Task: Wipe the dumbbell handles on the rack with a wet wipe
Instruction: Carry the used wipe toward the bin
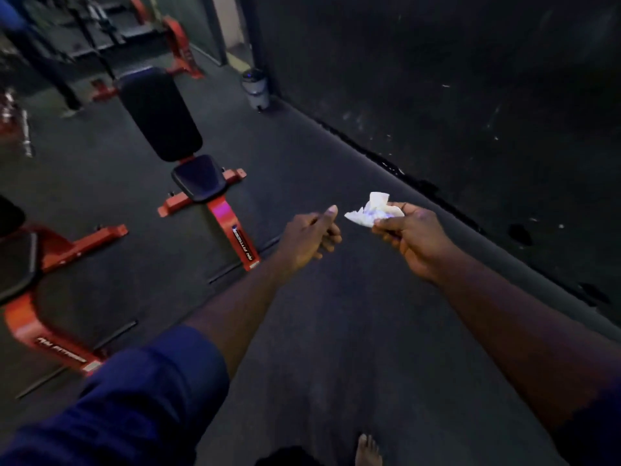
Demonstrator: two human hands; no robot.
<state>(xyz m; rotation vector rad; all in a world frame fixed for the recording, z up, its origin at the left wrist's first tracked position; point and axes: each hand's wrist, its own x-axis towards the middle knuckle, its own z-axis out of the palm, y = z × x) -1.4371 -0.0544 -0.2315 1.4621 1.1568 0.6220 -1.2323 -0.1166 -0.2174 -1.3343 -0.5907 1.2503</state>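
My right hand (415, 238) pinches a crumpled white wet wipe (373, 210) between thumb and fingers, held out over the dark gym floor. My left hand (311, 237) hovers just left of the wipe, a small gap apart, with fingers loosely curled, thumb up and nothing in it. No dumbbell rack or dumbbell handles show in this view.
A red-framed bench with black pads (188, 156) stands ahead on the left, a second bench (37, 280) at the left edge. A small metal bin (257, 89) sits by the dark wall (470, 112) on the right. Dark rubber floor (319, 331) stretches ahead.
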